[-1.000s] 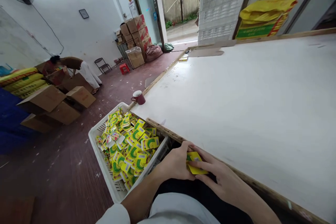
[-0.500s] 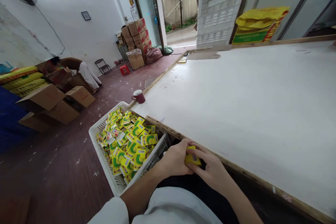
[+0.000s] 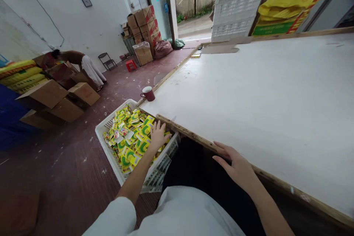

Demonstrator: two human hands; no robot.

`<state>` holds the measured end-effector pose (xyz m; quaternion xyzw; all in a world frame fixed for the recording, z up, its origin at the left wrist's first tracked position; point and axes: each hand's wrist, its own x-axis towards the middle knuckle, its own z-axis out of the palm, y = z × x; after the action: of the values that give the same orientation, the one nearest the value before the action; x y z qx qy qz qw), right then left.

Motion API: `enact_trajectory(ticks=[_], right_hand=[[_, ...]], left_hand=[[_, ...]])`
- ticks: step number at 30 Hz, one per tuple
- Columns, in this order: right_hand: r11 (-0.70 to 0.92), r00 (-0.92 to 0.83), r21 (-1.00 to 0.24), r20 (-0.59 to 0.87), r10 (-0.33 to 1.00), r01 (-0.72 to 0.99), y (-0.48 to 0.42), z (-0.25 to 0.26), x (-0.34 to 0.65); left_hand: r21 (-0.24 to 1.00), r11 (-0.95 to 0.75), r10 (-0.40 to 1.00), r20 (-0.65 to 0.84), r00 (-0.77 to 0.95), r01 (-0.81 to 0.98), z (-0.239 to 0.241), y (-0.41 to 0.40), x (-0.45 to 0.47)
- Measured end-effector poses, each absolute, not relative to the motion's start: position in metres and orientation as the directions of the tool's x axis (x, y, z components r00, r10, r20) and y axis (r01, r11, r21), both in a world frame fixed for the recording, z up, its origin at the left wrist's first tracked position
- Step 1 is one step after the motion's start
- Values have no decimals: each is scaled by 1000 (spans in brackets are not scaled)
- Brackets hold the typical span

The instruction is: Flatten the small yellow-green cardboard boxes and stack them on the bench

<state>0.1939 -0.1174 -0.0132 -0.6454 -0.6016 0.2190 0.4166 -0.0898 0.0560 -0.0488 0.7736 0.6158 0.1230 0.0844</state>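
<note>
The left hand (image 3: 158, 134) is in the white slatted plastic crate (image 3: 106, 152), palm down on the heap of small yellow-and-green foil packets (image 3: 129, 138). Its fingers are spread and loose, pointing away towards the crate's far wall. They rest on the top packets with nothing pinched between them that can be seen. The packets lie jumbled, mostly flat, corners pointing every way and no common direction among them. The crate sits on the dark red floor just beside the table's corner, its long sides running roughly in line with the table's near wooden edge.

The right hand (image 3: 237, 166) lies flat and empty, fingers stretched out and together, on the wooden strip that borders the big white-topped table (image 3: 249, 92). Its fingertips point left, towards the crate.

A dark red mug with a white inside (image 3: 148, 93) stands at the table's corner, just beyond the crate. Across the floor, brown cardboard boxes (image 3: 55, 99) sit open, and another person (image 3: 80, 64) bends over them. A stack of white crates (image 3: 238, 3) and a yellow sack (image 3: 287, 9) stand behind the table's far end.
</note>
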Motion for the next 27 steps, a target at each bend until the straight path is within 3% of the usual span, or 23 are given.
enact_trajectory(ticks=[7,18,27], right_hand=[[-61,289,-849,110,951,524,-123,-24,207],[-170,392,-801,86,916,574,-118,-36,216],[-181,480,-730,223,848,659,-116,-38,210]], left_hand=[[240,-141,990,22,140,960,-100,67,-108],[306,17,1000,9,-21,952,-106,98,-186],[488,-298,954,129,270,820,-118,83,-167]])
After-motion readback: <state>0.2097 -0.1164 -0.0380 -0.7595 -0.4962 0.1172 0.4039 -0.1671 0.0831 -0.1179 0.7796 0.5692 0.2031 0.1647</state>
